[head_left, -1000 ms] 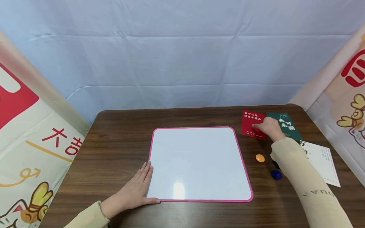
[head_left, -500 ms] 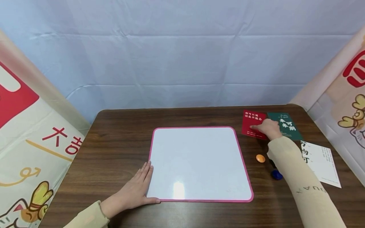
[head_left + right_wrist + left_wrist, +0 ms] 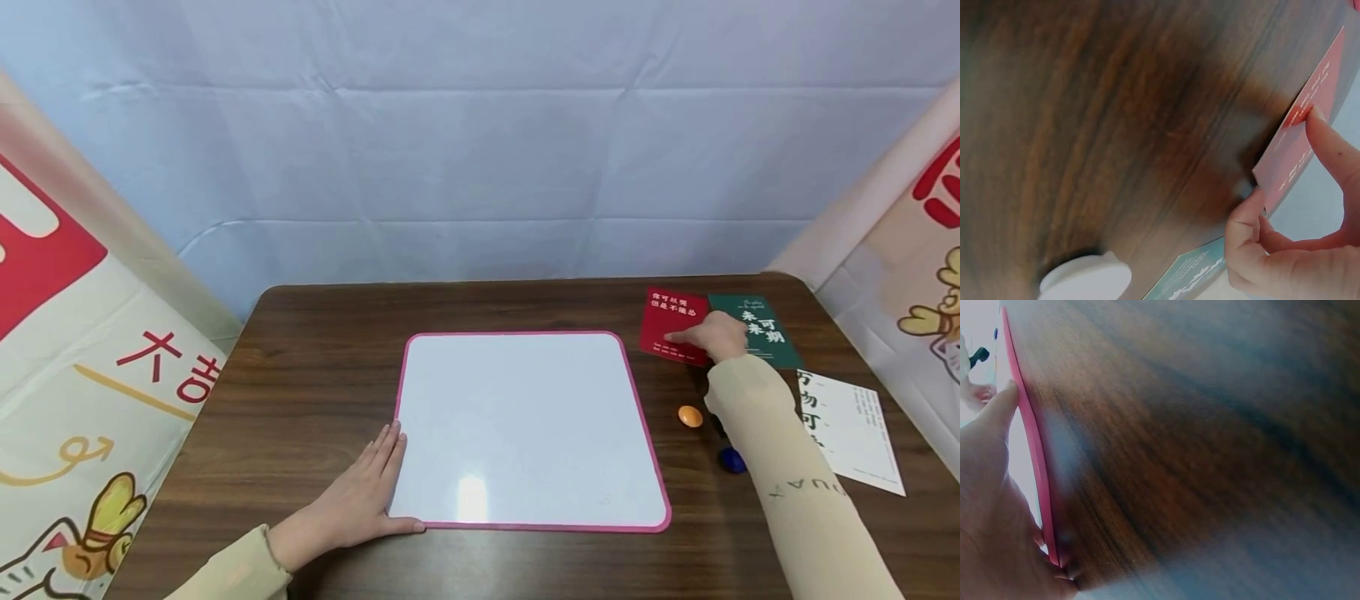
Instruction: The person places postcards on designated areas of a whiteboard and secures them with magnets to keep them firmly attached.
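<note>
- Tabletop point(image 3: 322, 375), one, dark wood grain, carrying all items below.
- Whiteboard point(image 3: 525, 425), one, pink rim, lying flat at centre.
- Left hand point(image 3: 360, 500), one, with pale sleeve point(image 3: 240, 571); spread flat at the whiteboard's near left corner, fingers extended over the left edge, thumb along the near edge; grip relaxed, nothing clasped.
- Red card point(image 3: 667, 321), one, pale printed characters; on the far right of the tabletop, right of the whiteboard and apart from it.
- Right hand point(image 3: 716, 335), one, sleeve lettered; grip bent around the red card, thumb on the printed face, forefinger at the edge.
- Green card point(image 3: 765, 333), one, white characters; just right of the red card, partly covered by the right hand.
- White card point(image 3: 855, 429), one, black characters; nearer the person than the green card, partly behind the sleeve.
- Round pieces, two: orange piece point(image 3: 690, 417) and dark blue piece point(image 3: 732, 460), between whiteboard and right sleeve.
- Backdrop point(image 3: 480, 150), one, pale blue, creased, behind the tabletop.
</note>
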A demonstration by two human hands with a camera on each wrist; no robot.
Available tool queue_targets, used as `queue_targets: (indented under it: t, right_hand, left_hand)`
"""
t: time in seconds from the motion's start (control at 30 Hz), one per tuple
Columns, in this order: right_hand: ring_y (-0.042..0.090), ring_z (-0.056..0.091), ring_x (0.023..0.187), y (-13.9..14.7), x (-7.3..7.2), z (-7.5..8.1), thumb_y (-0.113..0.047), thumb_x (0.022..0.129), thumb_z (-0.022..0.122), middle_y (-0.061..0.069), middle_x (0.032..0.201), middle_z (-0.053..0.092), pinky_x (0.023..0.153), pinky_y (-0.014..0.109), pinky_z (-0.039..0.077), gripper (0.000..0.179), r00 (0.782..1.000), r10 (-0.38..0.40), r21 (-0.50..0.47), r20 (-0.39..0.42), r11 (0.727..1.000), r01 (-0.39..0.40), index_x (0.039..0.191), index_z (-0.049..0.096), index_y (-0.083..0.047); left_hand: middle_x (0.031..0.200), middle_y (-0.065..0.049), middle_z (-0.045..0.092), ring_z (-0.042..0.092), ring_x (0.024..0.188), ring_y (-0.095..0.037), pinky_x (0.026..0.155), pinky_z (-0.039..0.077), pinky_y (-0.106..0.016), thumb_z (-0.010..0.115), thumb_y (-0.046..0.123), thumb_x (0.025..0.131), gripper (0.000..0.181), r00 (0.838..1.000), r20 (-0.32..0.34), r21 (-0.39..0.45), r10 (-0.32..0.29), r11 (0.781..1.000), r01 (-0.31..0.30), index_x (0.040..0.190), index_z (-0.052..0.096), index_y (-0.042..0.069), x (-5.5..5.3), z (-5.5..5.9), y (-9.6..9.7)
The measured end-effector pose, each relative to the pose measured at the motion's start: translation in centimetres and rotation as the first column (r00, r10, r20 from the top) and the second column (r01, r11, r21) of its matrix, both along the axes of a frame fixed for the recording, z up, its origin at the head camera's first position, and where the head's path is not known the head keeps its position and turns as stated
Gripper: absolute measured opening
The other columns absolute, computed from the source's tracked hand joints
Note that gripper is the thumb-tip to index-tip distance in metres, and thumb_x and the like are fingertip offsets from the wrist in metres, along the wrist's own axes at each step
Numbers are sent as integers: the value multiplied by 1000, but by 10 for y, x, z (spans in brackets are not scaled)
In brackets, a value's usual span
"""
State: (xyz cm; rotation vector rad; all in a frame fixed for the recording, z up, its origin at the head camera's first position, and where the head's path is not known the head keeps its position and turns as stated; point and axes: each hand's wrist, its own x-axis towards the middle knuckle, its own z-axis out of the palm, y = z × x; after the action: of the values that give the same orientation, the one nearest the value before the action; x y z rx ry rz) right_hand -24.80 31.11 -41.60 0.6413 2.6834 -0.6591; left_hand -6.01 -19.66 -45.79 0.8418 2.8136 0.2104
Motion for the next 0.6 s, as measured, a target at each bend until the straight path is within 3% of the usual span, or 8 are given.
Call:
queue_targets:
  t: [0.4,0.6]
  right_hand:
    - [44,37,108,0,3,1,-31,83,63,35,122,35,87,50,45,78,998,-56,-47,-21,997,55,127,24,20]
    - [44,41,102,1,4,0,-28,81,66,34,115,42,84,51,45,70,994,-16,3,-104,1000,17,122,34,20]
  left_hand:
    - [149,-24,5,9,137,-35,106,23,-45,41,77,74,111,1000,-23,13,-9,1000,9,141,17,-7,0,2,1]
    - [150,-23,3,7,137,-34,107,21,-45,40,77,74,111,1000,-3,9,-2,1000,3,142,15,-7,0,3,1]
